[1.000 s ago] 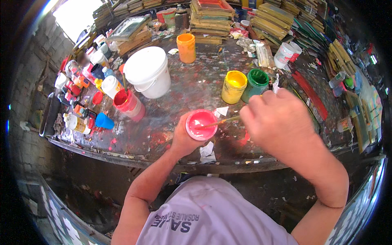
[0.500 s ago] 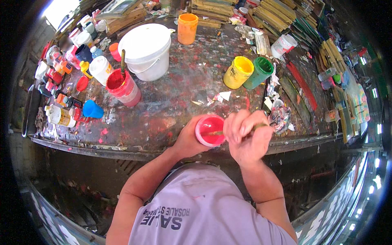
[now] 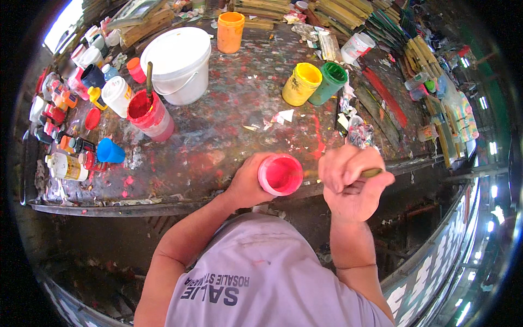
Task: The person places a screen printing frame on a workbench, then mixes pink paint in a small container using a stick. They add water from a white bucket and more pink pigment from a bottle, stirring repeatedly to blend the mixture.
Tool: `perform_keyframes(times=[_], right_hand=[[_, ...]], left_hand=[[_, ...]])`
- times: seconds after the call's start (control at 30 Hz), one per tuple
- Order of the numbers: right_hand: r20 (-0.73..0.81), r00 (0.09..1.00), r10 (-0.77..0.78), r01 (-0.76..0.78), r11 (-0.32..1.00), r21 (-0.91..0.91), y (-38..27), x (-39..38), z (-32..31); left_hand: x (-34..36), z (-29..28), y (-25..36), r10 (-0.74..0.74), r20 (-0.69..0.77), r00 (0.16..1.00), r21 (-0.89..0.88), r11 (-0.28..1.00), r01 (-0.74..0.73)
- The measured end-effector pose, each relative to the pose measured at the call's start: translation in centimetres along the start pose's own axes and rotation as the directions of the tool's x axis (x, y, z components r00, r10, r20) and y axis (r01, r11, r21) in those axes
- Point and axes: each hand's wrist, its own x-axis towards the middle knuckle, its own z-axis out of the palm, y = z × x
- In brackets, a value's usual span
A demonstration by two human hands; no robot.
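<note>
My left hand (image 3: 245,182) is wrapped round the side of a small round cup (image 3: 264,175) at the table's front edge. Bright pink-red paint (image 3: 280,173) shows inside it. To the right of the cup, and apart from it, my right hand (image 3: 351,180) is closed on a thin greenish-brown stick (image 3: 372,173). Only the stick's end shows past my thumb; its other end is hidden or blurred, so whether it is a brush I cannot tell. A red paint tub (image 3: 159,125) with another stick (image 3: 149,82) standing in it is farther left.
A white lidded bucket (image 3: 185,87) stands behind the red tub. Yellow (image 3: 298,90) and green (image 3: 328,87) paint jars stand together beyond my hands, an orange one (image 3: 231,35) farther back. Bottles and a blue cup (image 3: 110,150) crowd the left; wooden strips (image 3: 340,16) pile up at the back.
The stick has come out of the cup as my right hand moved right, away from it. My left hand still holds the cup. The whole view has shifted slightly.
</note>
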Motion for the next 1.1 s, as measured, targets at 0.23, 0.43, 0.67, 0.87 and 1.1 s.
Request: perform_keyframes(times=[0.23, 0.43, 0.67, 0.87, 1.1], right_hand=[[0.138, 0.985, 0.106, -0.098, 0.993, -0.058, 0.5, 0.1, 0.2], [0.168, 0.977, 0.13, -0.128, 0.991, -0.027, 1.3, 0.3, 0.2], [0.077, 0.997, -0.001, 0.001, 1.0, -0.008, 1.1, 1.5, 1.4], [0.134, 0.99, 0.037, -0.038, 0.999, 0.0, 0.4, 1.5, 0.4], [0.242, 0.961, 0.131, -0.135, 0.991, -0.002, 0.2, 1.7, -0.2]], left_hand=[[-0.1, -0.3, 0.0, -0.011, 0.048, 0.999, 0.055, 0.998, 0.009], [-0.2, -0.3, -0.4, 0.018, 0.029, 0.999, 0.034, 0.999, -0.019], [-0.2, 0.0, -0.5, -0.036, 0.005, 0.999, -0.038, 0.999, 0.036], [0.0, -0.1, -0.6, 0.034, 0.015, 0.999, 0.04, 0.999, -0.034], [0.1, 0.3, -1.1, 0.032, 0.007, 0.999, -0.028, 0.999, -0.032]])
